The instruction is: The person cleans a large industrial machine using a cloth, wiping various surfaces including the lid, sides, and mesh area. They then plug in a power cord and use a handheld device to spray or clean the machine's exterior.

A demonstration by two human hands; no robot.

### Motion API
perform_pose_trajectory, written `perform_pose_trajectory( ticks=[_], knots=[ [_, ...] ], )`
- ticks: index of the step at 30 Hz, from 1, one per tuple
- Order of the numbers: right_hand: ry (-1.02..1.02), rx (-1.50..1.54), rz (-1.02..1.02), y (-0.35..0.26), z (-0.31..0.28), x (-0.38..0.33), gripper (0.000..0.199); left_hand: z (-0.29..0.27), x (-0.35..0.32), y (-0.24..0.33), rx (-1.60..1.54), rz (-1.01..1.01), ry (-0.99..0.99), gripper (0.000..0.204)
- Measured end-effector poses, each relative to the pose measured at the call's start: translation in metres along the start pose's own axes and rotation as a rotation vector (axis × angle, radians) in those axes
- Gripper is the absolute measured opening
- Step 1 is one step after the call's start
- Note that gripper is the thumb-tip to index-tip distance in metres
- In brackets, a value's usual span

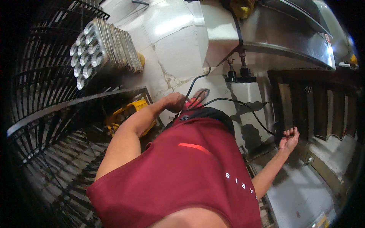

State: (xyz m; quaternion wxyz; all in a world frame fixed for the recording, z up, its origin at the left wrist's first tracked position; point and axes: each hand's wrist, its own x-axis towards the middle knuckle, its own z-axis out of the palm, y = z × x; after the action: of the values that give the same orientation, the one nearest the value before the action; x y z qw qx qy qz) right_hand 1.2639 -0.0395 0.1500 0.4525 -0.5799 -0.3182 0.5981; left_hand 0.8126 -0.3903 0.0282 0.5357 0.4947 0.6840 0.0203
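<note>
A black cable [249, 107] runs in a slack curve between my two hands. My left hand [175, 102] is closed around a gathered loop of it, in front of my legs. From that hand another stretch of cable rises to the underside of the steel machine [281, 41]. Out to the right, my right hand [289, 140] has its fingers curled at the cable's far end. Something dark sits at those fingers; whether it is a plug cannot be made out.
On the left, a stack of metal moulded trays [91, 49] stands by black slatted racks [42, 68]. A yellow crate [131, 110] lies beyond my left forearm. Black adjustable feet [239, 74] support the machine. Dark patches mark the tiled floor [163, 49] near them.
</note>
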Motion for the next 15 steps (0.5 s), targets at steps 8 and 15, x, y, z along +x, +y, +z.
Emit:
perform_pose_trajectory(
  ticks=[8, 15],
  knots=[
    [-0.121, 0.118, -0.081, -0.062, -0.034, 0.071, 0.029, 0.055, 0.051, 0.008, -0.46, -0.253, 0.482, 0.041],
    [-0.024, 0.14, -0.295, -0.128, -0.123, 0.161, 0.031, 0.089, 0.06, 0.076, -0.485, -0.425, 0.955, 0.04]
  ],
)
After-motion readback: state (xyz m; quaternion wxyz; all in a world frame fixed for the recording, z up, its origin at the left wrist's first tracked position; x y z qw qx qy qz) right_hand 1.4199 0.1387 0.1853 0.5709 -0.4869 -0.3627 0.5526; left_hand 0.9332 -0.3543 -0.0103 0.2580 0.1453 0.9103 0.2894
